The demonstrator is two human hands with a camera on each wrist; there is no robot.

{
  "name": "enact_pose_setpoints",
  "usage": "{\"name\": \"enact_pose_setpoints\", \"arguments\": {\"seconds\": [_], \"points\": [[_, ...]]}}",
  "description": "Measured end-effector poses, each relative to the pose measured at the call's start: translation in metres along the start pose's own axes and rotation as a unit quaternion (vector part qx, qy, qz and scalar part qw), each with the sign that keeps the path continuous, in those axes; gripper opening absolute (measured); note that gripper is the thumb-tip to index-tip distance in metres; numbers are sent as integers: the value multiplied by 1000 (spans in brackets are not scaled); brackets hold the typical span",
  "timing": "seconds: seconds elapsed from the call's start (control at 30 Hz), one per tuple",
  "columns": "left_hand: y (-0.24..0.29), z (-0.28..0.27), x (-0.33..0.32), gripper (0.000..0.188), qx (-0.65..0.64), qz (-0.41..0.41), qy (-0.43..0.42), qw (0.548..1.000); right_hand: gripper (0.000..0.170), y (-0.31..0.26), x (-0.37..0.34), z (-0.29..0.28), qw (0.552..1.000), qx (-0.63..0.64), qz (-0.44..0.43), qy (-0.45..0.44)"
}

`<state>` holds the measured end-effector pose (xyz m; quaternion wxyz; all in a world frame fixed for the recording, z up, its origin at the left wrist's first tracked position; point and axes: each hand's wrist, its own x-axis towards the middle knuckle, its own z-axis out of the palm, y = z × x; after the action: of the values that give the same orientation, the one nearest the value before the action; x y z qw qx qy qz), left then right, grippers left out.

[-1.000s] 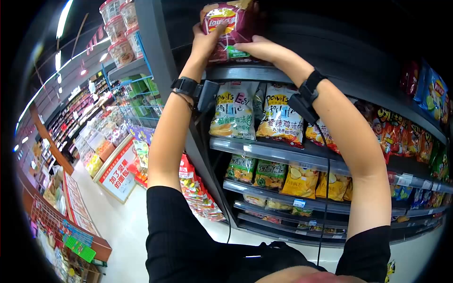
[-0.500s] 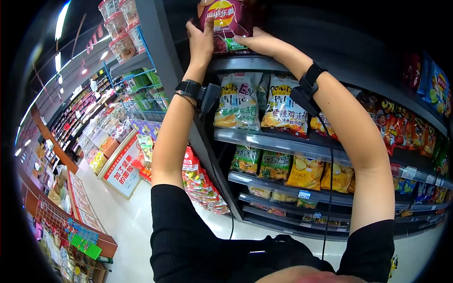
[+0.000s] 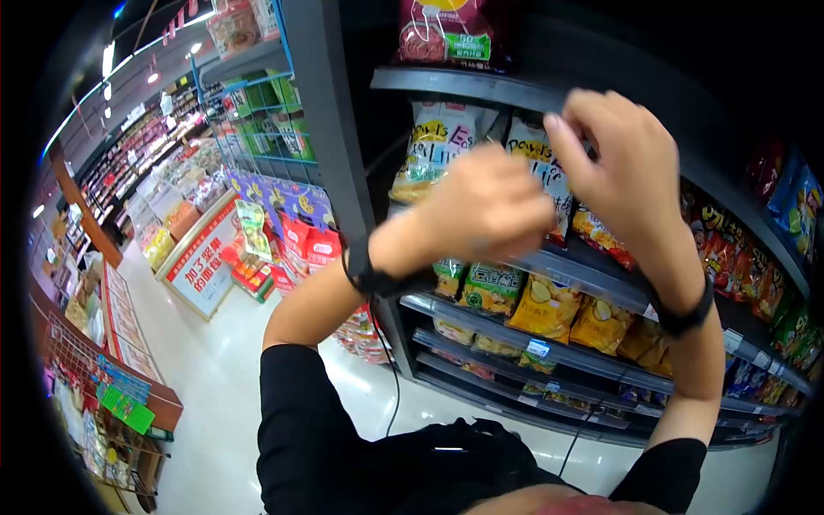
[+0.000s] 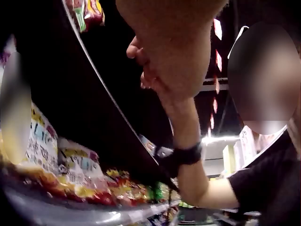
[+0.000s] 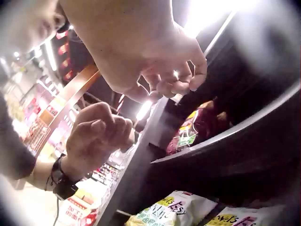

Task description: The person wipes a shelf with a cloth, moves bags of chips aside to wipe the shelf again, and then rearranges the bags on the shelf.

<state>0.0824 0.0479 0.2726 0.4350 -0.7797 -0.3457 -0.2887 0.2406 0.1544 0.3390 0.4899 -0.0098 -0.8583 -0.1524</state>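
Two hands, one left hand (image 3: 485, 202) and one right hand (image 3: 631, 159); two wristbands (image 3: 687, 316), one to each arm; two black sleeves (image 3: 300, 399). Maroon bags (image 3: 446, 39): at least one, any behind it being lost in shadow. White bags (image 3: 436, 142): two in the front row, with a further pack partly hidden between them. Green bags (image 3: 491, 290): two. Yellow bags (image 3: 545, 305): two plain to see, at least one more to their right. Cables (image 3: 396, 390): two. Purple cards (image 3: 283, 196): one. Red bags (image 3: 725, 245), far right: several, too crowded for an exact count.
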Motion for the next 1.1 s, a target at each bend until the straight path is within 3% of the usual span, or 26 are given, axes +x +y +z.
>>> {"name": "enact_pose_setpoints", "arguments": {"seconds": [0.03,0.17,0.23,0.37,0.4,0.43,0.5,0.57,0.8,0.9,0.97,1.0,1.03,1.07,1.1], "points": [[25,11,-13,19,-37,-1,-47,998,20,-10,-14,-12,998,-38,-57,12],[132,81,-75,23,-242,3,-55,969,22,-32,-47,-44,991,-1,-117,-72],[184,126,-126,23,-356,-63,-75,929,22,-39,-69,-55,983,21,-132,-126],[279,183,-249,16,-399,-239,-229,855,22,-45,-116,-90,964,46,-130,-227],[290,184,-273,12,-407,-255,-309,821,22,-45,-126,-101,960,48,-126,-246],[308,188,-302,12,-428,-290,-302,801,22,-43,-136,-114,956,49,-122,-261],[334,177,-338,17,-409,-383,-396,728,23,-38,-156,-139,951,49,-110,-284],[364,165,-369,17,-372,-445,-426,694,23,-30,-175,-163,948,46,-96,-298],[468,130,-412,22,-305,-506,-530,609,26,9,-238,-245,947,10,-60,-317],[508,128,-410,25,-295,-491,-555,603,28,31,-261,-279,951,-17,-31,-308],[535,130,-416,31,-311,-475,-633,527,29,39,-275,-296,955,-41,-19,-292],[545,139,-417,33,-315,-473,-637,521,30,45,-282,-300,959,-64,-19,-275],[552,146,-403,33,-287,-486,-564,603,31,56,-289,-302,963,-89,-19,-252],[550,162,-387,31,-289,-489,-628,532,31,73,-298,-304,968,-110,-18,-227],[550,172,-366,30,-287,-484,-624,543,32,90,-307,-304,972,-126,-16,-198]]}}
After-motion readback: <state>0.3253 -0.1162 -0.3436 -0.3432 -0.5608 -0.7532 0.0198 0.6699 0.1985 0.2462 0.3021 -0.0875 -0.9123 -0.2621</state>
